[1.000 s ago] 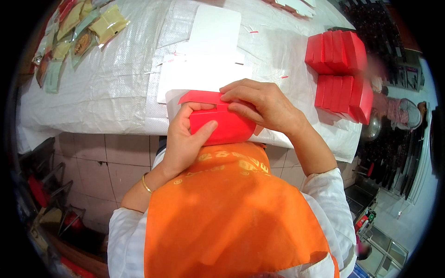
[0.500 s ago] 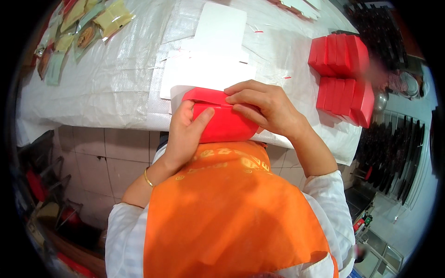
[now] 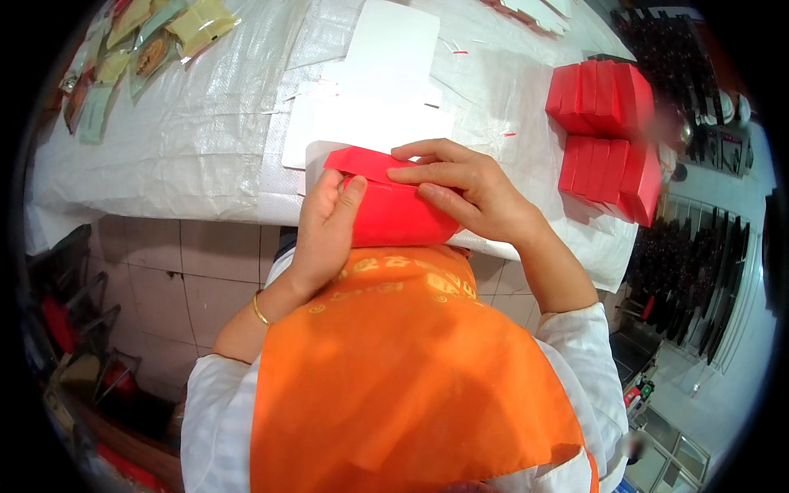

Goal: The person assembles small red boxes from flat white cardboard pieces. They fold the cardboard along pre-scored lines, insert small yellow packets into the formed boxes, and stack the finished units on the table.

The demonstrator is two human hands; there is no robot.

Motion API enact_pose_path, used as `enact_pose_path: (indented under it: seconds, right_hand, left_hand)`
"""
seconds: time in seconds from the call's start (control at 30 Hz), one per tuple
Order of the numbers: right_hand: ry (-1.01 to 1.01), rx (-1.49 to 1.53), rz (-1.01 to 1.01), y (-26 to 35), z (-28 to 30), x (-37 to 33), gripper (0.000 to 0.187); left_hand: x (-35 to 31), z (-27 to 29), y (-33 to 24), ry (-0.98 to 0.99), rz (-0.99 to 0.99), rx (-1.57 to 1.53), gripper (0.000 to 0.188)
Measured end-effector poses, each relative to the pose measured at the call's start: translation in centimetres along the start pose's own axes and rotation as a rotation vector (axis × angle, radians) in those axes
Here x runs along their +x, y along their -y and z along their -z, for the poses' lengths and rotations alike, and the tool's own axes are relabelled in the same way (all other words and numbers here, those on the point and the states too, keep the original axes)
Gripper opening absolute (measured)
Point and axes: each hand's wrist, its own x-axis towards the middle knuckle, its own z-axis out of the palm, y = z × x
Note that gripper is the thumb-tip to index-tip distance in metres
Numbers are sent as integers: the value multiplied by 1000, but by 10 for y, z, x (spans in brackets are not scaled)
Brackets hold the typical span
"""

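A red cardboard box (image 3: 403, 215) is held between my hands at the table's near edge, close against the orange apron. Along its far side a flap stands slightly apart from the front panel, leaving a narrow slit. My left hand (image 3: 329, 215) grips the left end, thumb on the front panel and fingers curled behind. My right hand (image 3: 468, 185) is closed over the right end, its fingertips on the flap and its thumb near the slit. The fingers behind the box are hidden. Flat white cardboard sheets (image 3: 382, 78) lie just beyond it.
Red boxes (image 3: 600, 99) stand in two rows at the right of the table. Packaged snacks (image 3: 156, 49) in clear and yellow wrappers lie at the far left. A white woven sheet (image 3: 189, 156) covers the table. More flat cardboard (image 3: 530, 15) lies at the far edge.
My right fingers have slid slightly left along the flap, and my left thumb has moved up and left toward the box's corner. The box remains in both hands; the whole view has shifted slightly.
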Motion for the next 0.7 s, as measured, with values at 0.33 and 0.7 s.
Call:
enact_pose_path:
  seconds: [0.33, 0.7]
  right_hand:
    - [93, 61, -21, 2, 3, -5, 37]
    - [98, 127, -78, 2, 8, -9, 37]
  left_hand:
    - [2, -2, -1, -54, -70, 112, 23]
    - [-1, -12, -6, -45, -28, -65, 26]
